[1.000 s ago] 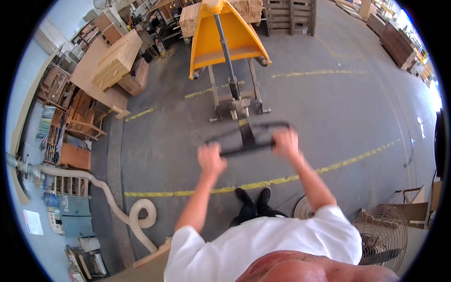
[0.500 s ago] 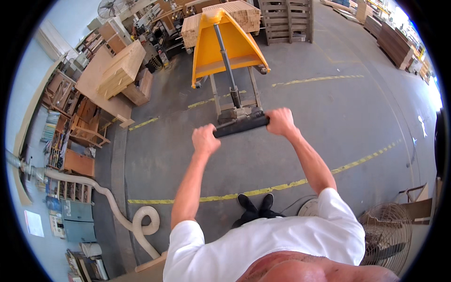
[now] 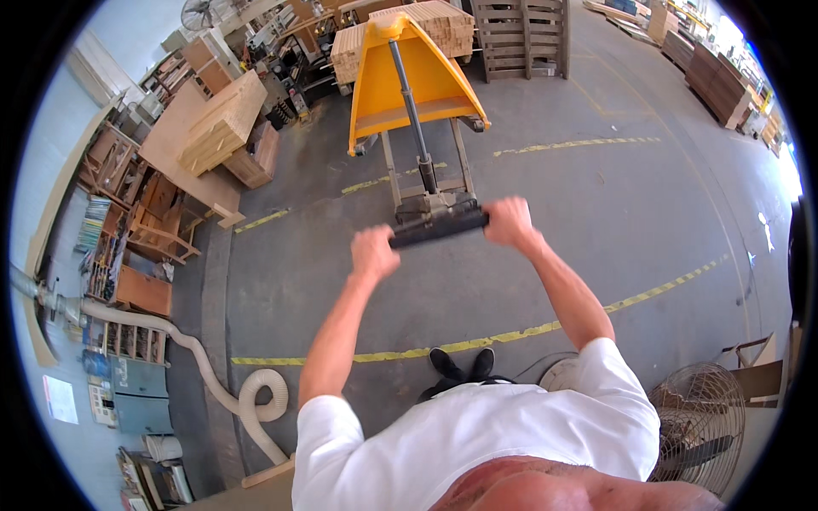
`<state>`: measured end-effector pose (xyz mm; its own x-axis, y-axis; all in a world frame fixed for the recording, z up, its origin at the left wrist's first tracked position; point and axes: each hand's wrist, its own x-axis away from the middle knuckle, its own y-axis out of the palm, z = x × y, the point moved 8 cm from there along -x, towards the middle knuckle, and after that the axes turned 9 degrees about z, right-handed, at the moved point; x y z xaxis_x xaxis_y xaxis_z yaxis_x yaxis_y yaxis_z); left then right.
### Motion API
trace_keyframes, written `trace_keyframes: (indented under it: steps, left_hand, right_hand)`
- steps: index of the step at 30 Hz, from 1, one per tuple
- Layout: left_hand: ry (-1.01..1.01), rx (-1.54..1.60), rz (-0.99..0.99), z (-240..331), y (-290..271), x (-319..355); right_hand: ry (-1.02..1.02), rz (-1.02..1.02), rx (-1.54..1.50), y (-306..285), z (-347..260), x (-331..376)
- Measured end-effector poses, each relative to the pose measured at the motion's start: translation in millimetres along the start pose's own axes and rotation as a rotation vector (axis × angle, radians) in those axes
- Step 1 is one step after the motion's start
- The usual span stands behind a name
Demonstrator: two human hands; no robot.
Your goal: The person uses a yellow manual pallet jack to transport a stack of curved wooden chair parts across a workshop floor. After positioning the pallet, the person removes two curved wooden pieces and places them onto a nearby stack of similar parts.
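Note:
Both my arms reach forward to a black crossbar handle (image 3: 439,226) on a yellow lift truck (image 3: 417,77). My left hand (image 3: 375,251) is closed around the bar's left end. Around the right end my right hand (image 3: 509,221) is wrapped in the same way. Beyond the bar, a grey hydraulic cylinder (image 3: 409,102) slants up to the top of the yellow body. Two metal side bars run from the base near the handle to beneath that body. Behind it sits a stack of light wooden boards (image 3: 426,32); whether the truck carries them is hidden.
Yellow-striped floor tape (image 3: 409,353) crosses the grey floor at my feet. A ribbed hose (image 3: 204,366) coils at the left. Wooden boards (image 3: 223,123) lie on a bench at the far left. A caged fan (image 3: 699,426) stands at the near right, a wooden pallet (image 3: 521,38) at the back.
Both hands keep their hold on the handle. The handle and my left hand have shifted very slightly to the right in the view.

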<state>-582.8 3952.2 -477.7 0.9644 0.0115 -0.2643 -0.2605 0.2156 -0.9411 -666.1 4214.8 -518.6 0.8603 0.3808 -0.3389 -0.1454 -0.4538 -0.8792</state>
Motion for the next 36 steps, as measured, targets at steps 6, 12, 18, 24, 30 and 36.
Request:
trace_keyframes:
  steps: [6, 12, 18, 24, 30, 36]
  left_hand:
    - [-0.044, -0.08, -0.022, -10.3, 102.9, 174.7]
    - [0.061, -0.04, -0.494, -7.2, 151.6, 195.7]
    - [-0.025, -0.002, 0.091, -2.8, -4.8, -8.7]
    - [0.005, 0.009, 0.075, 5.6, 112.9, 206.8]
    - [0.076, -0.039, -0.572, 0.1, 143.6, 186.5]
    - [0.024, 0.0, 0.153, 1.4, -7.9, -8.3]
  right_hand:
    - [0.105, -0.104, -0.046, 88.1, -9.2, 181.0]
    - [0.028, -0.398, -0.087, 148.4, 17.8, 225.1]
    - [0.01, 0.084, -0.023, -9.0, -1.9, -8.9]
    - [0.056, -0.013, -0.068, 103.3, -10.2, 223.5]
    - [-0.008, -0.337, -0.054, 127.8, 13.2, 213.7]
    - [0.017, 0.163, -0.075, -17.3, -4.3, -5.9]
